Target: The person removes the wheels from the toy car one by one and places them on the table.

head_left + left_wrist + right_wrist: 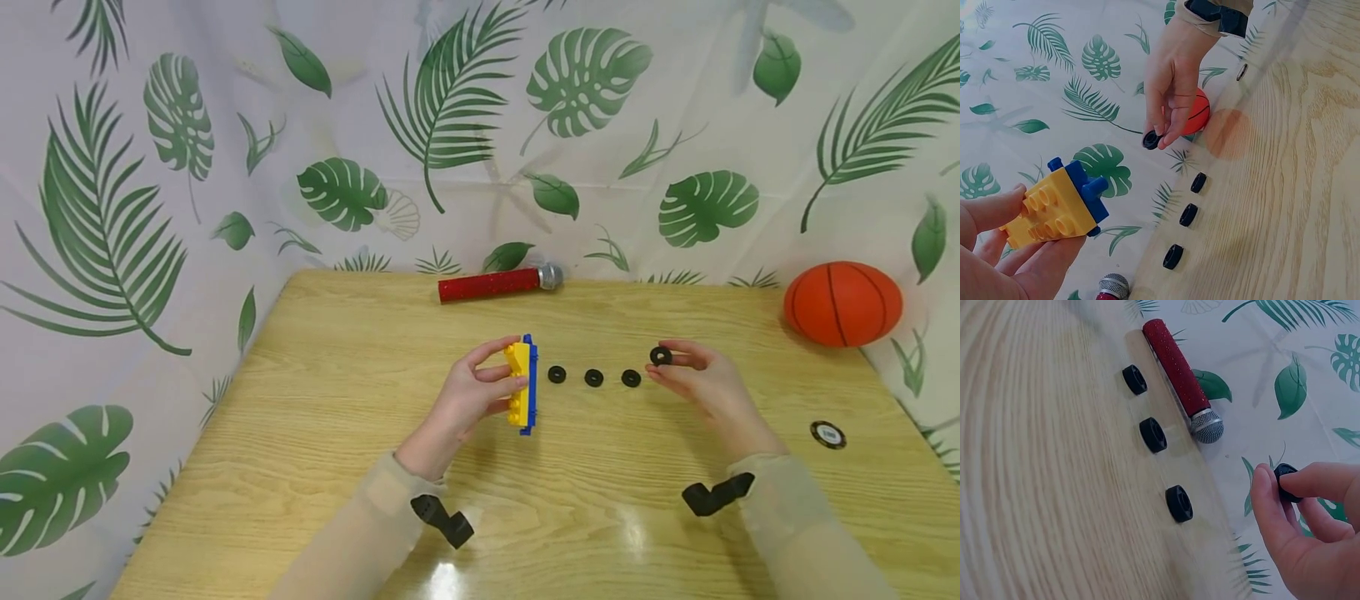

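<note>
My left hand [471, 389] grips a toy car body of yellow studded block on a blue base [532, 387], tipped on its side above the table with the blue side facing right. Blue axle stubs [1095, 187] stick out of the base in the left wrist view. Between the fingertips of my right hand [705, 379] is a small black toy wheel [660, 356], raised off the table. Three more black wheels lie in a row between the hands: one near the car body [557, 374], one in the middle [593, 377] and one by the right hand [631, 378].
A red microphone [491, 286] with a silver head lies at the table's back edge. An orange basketball-patterned ball [842, 304] sits at the back right corner. Toward the right of the wooden table [300, 417] is a round black-rimmed chip [828, 434]. A leaf-print cloth [480, 167] hangs behind.
</note>
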Demonstrator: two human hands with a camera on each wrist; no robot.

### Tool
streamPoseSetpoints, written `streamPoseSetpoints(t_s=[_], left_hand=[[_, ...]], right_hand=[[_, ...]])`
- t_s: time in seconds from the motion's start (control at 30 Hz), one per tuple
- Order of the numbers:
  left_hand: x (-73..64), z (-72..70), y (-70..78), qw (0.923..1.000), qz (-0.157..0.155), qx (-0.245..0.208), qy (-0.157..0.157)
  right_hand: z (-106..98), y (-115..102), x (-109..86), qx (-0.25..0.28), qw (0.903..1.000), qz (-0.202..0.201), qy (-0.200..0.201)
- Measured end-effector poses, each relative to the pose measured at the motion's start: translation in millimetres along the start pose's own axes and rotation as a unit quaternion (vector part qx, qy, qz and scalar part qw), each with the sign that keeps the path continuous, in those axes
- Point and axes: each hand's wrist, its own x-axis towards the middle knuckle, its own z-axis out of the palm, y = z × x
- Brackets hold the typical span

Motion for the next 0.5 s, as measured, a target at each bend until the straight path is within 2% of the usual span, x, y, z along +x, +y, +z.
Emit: streamPoseSetpoints(t_s=[0.3,0.5], left_hand=[[0.1,-2.4,-1.8,1.0000,0.002,0.004,0.001],[-0.4,-3.8,-3.2,1.0000,-0.003,0.003,0.004]], right_hand=[[-14.6,5.6,3.0,-0.006,0.9997,0.024,0.006],[-21.0,9.9,5.5,0.016,0.9992,0.036,0.009]])
